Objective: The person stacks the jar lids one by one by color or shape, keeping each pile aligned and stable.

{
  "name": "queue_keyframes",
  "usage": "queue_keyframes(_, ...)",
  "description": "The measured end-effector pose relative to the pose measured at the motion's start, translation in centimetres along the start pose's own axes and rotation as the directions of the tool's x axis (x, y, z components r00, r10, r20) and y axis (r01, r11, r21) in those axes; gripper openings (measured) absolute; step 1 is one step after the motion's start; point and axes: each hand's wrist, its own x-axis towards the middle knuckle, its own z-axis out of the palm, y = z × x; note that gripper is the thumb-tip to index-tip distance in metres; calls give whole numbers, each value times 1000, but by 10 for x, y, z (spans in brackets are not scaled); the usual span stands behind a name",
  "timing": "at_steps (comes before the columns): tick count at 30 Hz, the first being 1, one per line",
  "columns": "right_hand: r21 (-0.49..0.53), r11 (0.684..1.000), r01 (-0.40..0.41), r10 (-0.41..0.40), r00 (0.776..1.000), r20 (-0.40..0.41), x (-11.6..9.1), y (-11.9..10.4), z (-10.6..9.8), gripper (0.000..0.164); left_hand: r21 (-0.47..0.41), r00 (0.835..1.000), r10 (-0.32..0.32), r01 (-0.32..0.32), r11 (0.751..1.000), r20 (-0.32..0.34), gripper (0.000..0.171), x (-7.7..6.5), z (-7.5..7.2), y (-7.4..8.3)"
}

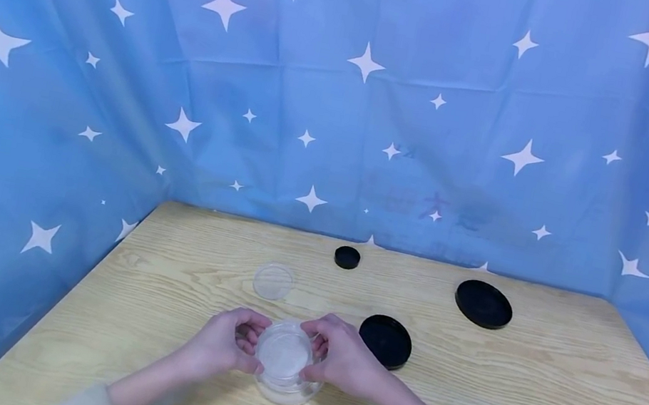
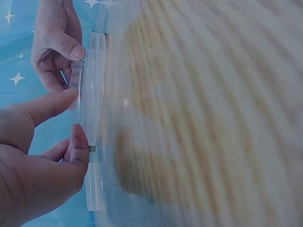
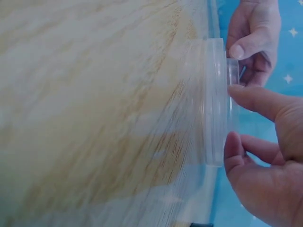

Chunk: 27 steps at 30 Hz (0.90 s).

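While the left hand (image 1: 224,343) and right hand (image 1: 345,362) are working together: they are pinching the small dish (image 1: 285,353) by its left and right edges, part-closed, index and thumb tips standing apart along the rim.
Small dish's place: it is sitting over the wide dish (image 1: 286,398), on the near part of the counter (image 1: 186,287); whether the two are fully touching cannot be told.
Good handling: even pressure from left and right should be keeping it level; a hard squeeze would probably be flexing the clear wall.
Lining up: the wide dish is showing more on the near side, so that edge is probably giving the best check.
Facing: the small dish is lying roughly flat, a round face pointing up; which side is open cannot be told.
Long axis: being round, it is showing none; its centre line is standing about upright.
Black lid (image 1: 385,341): it is lying just beyond the right hand, slightly right.
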Motion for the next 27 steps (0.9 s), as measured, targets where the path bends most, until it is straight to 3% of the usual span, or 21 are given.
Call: queue_keyframes(27,-15,1000,-22,22,1000,-6,-2,-4,-5,63,18,1000,-1,1,1000,2,69,0,1,-1)
